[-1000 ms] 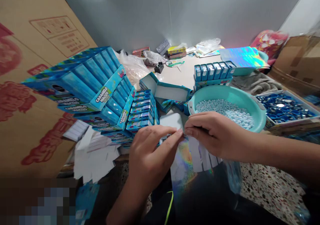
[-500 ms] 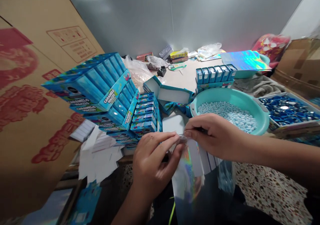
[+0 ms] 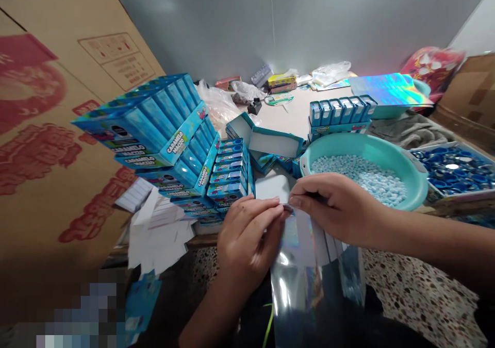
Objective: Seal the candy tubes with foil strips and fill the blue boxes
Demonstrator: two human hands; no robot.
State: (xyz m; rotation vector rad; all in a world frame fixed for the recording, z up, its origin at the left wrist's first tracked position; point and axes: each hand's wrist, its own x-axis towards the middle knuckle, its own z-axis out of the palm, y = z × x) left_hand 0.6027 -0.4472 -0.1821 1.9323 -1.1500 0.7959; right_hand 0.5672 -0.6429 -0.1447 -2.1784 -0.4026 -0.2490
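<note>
Both of my hands pinch the top edge of a shiny holographic pouch (image 3: 305,281) that hangs down in front of me. My left hand (image 3: 249,239) grips its left corner with thumb and fingers closed. My right hand (image 3: 334,209) pinches the edge from the right. Just behind my hands lies a white tin (image 3: 271,187). A teal basin (image 3: 406,167) holding small pale blue candies (image 3: 363,175) stands behind my right hand.
Stacked blue candy display boxes (image 3: 166,131) lean at the left beside a big cardboard carton (image 3: 46,131). An open blue box (image 3: 274,144), a row of blue packs (image 3: 340,111), a tray of blue lids (image 3: 452,167) and a holographic sheet (image 3: 390,89) lie on the table. White card blanks (image 3: 158,234) spill at the front left.
My hands have stayed pinched on the pouch's top edge. The left fingers have shifted slightly along it and the pouch now hangs straighter. The view has drifted a little.
</note>
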